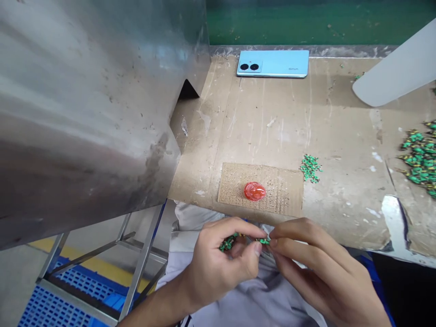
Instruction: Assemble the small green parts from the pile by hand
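Observation:
Near the table's front edge, my left hand [226, 259] pinches a small green piece [263, 241] with dark and yellow bits between thumb and forefinger. More such green pieces [229, 242] sit in the curl of its fingers. My right hand [316, 263] is closed, its thumb and fingertips meeting at the right end of the pinched piece. Whatever lies between those fingertips is mostly hidden. Just beyond both hands, a glossy red-orange oval blob [255, 191] rests on a flat strip of cardboard [231, 181]. A little heap of tiny green bits [310, 168] lies by the strip's right end.
A larger pile of green and dark pieces [420, 156] lies at the right. Toward the back are a light blue phone [275, 63] and a white cylindrical object [395, 68]. A tall metal panel [102, 100] bounds the left; below it stands a metal frame [143, 263].

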Motion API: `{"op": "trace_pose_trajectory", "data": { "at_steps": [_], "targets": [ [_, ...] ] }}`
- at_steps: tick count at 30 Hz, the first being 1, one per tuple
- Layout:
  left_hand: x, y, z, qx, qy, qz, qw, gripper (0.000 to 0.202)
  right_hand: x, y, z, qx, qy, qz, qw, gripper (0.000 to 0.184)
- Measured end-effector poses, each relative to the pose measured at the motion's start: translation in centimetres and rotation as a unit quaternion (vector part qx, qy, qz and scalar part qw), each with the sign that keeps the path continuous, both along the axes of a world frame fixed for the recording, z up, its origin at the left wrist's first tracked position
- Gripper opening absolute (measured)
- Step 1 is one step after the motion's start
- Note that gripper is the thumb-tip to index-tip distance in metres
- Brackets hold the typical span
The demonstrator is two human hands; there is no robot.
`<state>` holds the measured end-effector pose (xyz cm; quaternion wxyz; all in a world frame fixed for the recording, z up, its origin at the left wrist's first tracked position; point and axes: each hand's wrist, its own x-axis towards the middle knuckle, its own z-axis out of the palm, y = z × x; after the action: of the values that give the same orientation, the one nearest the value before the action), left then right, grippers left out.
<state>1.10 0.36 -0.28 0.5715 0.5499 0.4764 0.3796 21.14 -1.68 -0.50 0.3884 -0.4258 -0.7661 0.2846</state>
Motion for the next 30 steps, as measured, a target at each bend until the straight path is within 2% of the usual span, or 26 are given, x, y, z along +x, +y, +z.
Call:
{"op": "trace_pose_trajectory", "data": {
  "at_steps": [7, 11, 14, 17, 21, 24, 26, 27, 29, 30],
  "targets": [
    [0.4, 0.5, 0.5, -0.040, 0.012, 0.010, 0.999, 0.009, 1.0, -1.0, -1.0, 0.000, -0.031, 0.035, 0.999, 0.043],
    [0.4, 0.8, 0.8, -0.045, 0.014, 0.009, 0.999, 0.009, 1.2, -1.0, -0.7, -0.026, -0.032, 0.071, 0.997, 0.047],
    [0.3, 1.2, 0.9, -0.057, -0.004, 0.010, 0.998, 0.009, 1.0, -0.6, 0.1, -0.013, -0.028, 0.093, 0.995, 0.044],
    [0.5, 1.3, 0.8, -0.058, -0.013, 0.020, 0.998, 0.010, 0.6, -0.3, 0.6, -0.011, -0.042, 0.086, 0.995, 0.038],
    [0.7, 0.8, 0.2, -0.055, -0.020, 0.034, 0.998, 0.010, 0.3, -0.4, 0.2, 0.005, -0.064, 0.079, 0.995, 0.033],
    [0.6, 0.2, -0.4, -0.109, -0.056, 0.007, 0.993, 0.010, 0.2, -0.5, -0.2, 0.025, -0.045, 0.073, 0.996, 0.032],
    [0.2, -0.1, -0.8, -0.163, -0.099, -0.010, 0.982, 0.022, 0.9, -0.3, -0.5, 0.038, -0.028, 0.042, 0.998, 0.029],
    [0.1, -0.2, -0.9, -0.189, -0.131, -0.016, 0.973, 0.033, 1.7, -0.2, -0.7, 0.043, -0.034, 0.001, 0.998, 0.027],
    [-0.3, -0.1, -1.1, -0.266, -0.221, -0.013, 0.938, 0.016, 4.4, 0.2, -1.1, 0.061, -0.090, -0.138, 0.984, 0.018],
    [-0.5, 0.0, -1.0, -0.323, -0.263, 0.000, 0.909, 0.017, 6.2, 0.4, -1.3, 0.071, -0.137, -0.241, 0.958, 0.012]
  ]
}}
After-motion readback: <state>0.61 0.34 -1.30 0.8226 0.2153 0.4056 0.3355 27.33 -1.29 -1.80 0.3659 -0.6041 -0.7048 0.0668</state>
